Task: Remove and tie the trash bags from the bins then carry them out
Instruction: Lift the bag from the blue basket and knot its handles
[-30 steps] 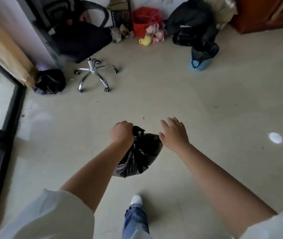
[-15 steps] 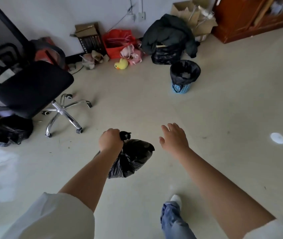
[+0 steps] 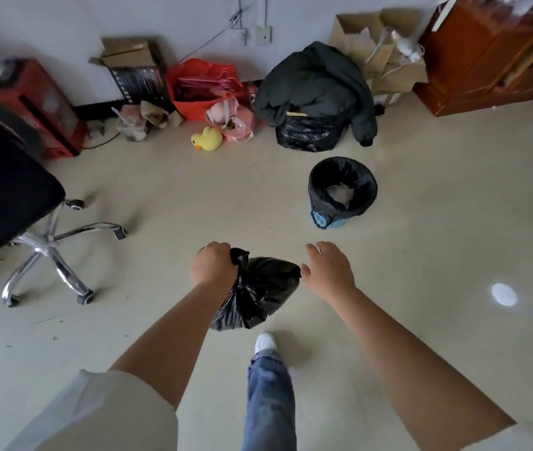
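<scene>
Tied black trash bag (image 3: 255,292) hung from clenched left hand (image 3: 214,263) above floor, right hand (image 3: 326,270) spread and empty beside it; lined blue bin (image 3: 341,192) ahead unemptied; knot slippage and spillage judged possible.

The bin (image 3: 339,196) stands on the floor (image 3: 453,206), a bag lining (image 3: 362,187) in it. Behind the bin, a jacket (image 3: 313,79) lies over a full sack (image 3: 307,133) by the wall. Left of the bin sit a toy duck (image 3: 207,139) and, farther left, an office chair (image 3: 8,196). Before the bin hangs a tied bag (image 3: 258,294), between the left hand (image 3: 213,264) and right hand (image 3: 328,270).
</scene>
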`<state>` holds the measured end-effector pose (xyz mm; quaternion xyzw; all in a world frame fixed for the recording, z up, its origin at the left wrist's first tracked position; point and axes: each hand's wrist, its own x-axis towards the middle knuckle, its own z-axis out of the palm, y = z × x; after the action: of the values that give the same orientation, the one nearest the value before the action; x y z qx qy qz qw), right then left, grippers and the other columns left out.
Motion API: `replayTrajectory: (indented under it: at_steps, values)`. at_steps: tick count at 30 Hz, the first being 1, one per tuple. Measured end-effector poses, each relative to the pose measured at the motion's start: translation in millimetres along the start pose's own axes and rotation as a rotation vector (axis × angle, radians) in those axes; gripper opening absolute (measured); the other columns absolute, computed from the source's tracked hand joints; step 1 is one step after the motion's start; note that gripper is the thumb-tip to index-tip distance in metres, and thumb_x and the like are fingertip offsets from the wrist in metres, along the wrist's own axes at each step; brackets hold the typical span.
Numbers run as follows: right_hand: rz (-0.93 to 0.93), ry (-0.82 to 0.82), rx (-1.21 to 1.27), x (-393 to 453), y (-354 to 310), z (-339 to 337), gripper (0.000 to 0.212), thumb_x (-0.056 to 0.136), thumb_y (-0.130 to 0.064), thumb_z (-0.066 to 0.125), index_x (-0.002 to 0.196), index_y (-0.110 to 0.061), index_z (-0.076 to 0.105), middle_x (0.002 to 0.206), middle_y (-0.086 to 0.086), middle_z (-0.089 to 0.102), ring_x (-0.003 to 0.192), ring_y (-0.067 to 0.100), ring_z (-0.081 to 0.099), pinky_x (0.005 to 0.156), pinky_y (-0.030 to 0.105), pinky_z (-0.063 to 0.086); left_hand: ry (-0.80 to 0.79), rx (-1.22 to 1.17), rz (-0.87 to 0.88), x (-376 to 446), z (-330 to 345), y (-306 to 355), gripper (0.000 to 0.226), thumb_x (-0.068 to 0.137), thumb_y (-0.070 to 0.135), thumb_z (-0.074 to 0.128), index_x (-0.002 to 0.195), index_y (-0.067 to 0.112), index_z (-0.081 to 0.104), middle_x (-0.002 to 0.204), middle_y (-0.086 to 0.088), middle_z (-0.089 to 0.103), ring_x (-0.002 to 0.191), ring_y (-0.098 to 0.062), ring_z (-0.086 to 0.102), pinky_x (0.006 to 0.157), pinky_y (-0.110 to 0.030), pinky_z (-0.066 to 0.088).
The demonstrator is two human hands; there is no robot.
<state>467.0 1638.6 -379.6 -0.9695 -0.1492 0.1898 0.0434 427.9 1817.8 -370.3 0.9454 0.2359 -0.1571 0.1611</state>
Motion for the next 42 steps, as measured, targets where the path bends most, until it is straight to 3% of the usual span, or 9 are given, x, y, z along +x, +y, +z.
replayTrajectory:
  at_steps: [5,9,13,17,21,26,33,38,42]
  values:
    - [0.002,-0.015,0.072,114,32,-34,0.034,0.092,-0.021,0.042,0.118,0.0,0.049,0.118,0.018,0.053,0.116,0.031,0.045,0.091,0.037,0.038,-0.061,-0.033,-0.028,106,0,60,0.02,0.083,0.0,0.044,0.09,0.004,0.062,0.096,-0.015,0.061,0.078,-0.024,0.045,0.063,-0.029,0.036]
    - [-0.034,-0.053,0.08,197,60,-52,0.03,0.091,-0.019,0.044,0.112,0.001,0.052,0.112,0.019,0.056,0.111,0.031,0.049,0.086,0.037,0.041,-0.081,-0.1,-0.113,184,0,103,0.021,0.084,0.001,0.043,0.092,-0.001,0.063,0.096,-0.018,0.064,0.089,-0.034,0.059,0.063,-0.032,0.039]
    - [-0.129,-0.045,0.093,290,93,-47,0.026,0.066,-0.007,0.07,0.086,0.007,0.063,0.075,0.022,0.064,0.076,0.039,0.065,0.061,0.038,0.053,-0.063,-0.183,-0.24,266,6,141,0.018,0.084,0.001,0.043,0.091,-0.002,0.06,0.096,-0.021,0.061,0.088,-0.035,0.059,0.065,-0.034,0.042]
    - [-0.22,-0.115,-0.008,388,119,-27,0.035,0.093,-0.021,0.04,0.121,-0.002,0.046,0.119,0.015,0.054,0.117,0.03,0.045,0.094,0.038,0.038,-0.036,-0.223,-0.335,353,35,166,0.023,0.085,0.0,0.042,0.101,-0.005,0.058,0.108,-0.02,0.06,0.095,-0.036,0.06,0.072,-0.038,0.047]
    - [-0.257,-0.141,-0.028,470,138,20,0.036,0.094,-0.023,0.036,0.124,-0.004,0.043,0.124,0.013,0.05,0.12,0.028,0.041,0.098,0.035,0.035,-0.024,-0.156,-0.367,431,87,169,0.024,0.084,-0.003,0.039,0.099,-0.004,0.058,0.098,-0.018,0.055,0.078,-0.031,0.05,0.063,-0.032,0.038]
    - [-0.285,-0.133,-0.042,553,156,95,0.039,0.094,-0.021,0.04,0.128,-0.002,0.043,0.126,0.017,0.049,0.123,0.032,0.041,0.099,0.038,0.036,-0.034,-0.006,-0.313,511,165,159,0.028,0.086,-0.004,0.04,0.109,0.002,0.055,0.114,-0.015,0.055,0.104,-0.033,0.055,0.068,-0.033,0.04]
    - [-0.367,-0.002,-0.04,602,177,148,0.036,0.055,-0.009,0.081,0.085,0.005,0.066,0.069,0.02,0.064,0.066,0.038,0.064,0.055,0.038,0.054,-0.236,0.252,-0.02,534,236,172,0.037,0.086,-0.003,0.048,0.122,0.008,0.048,0.125,-0.008,0.051,0.12,-0.024,0.048,0.09,-0.032,0.045]
    - [-0.358,0.003,0.001,581,191,120,0.038,0.049,-0.007,0.082,0.081,0.005,0.065,0.068,0.019,0.064,0.065,0.034,0.065,0.052,0.035,0.054,-0.239,0.272,0.029,506,217,191,0.036,0.089,0.001,0.044,0.124,0.01,0.044,0.128,-0.006,0.048,0.123,-0.023,0.043,0.093,-0.03,0.042]
    - [-0.309,0.049,0.022,553,219,74,0.036,0.062,-0.008,0.075,0.094,0.007,0.064,0.083,0.022,0.067,0.08,0.039,0.065,0.064,0.043,0.057,-0.17,0.21,0.071,483,181,230,0.03,0.096,0.017,0.038,0.125,0.012,0.045,0.131,-0.004,0.047,0.126,-0.023,0.04,0.1,-0.03,0.036]
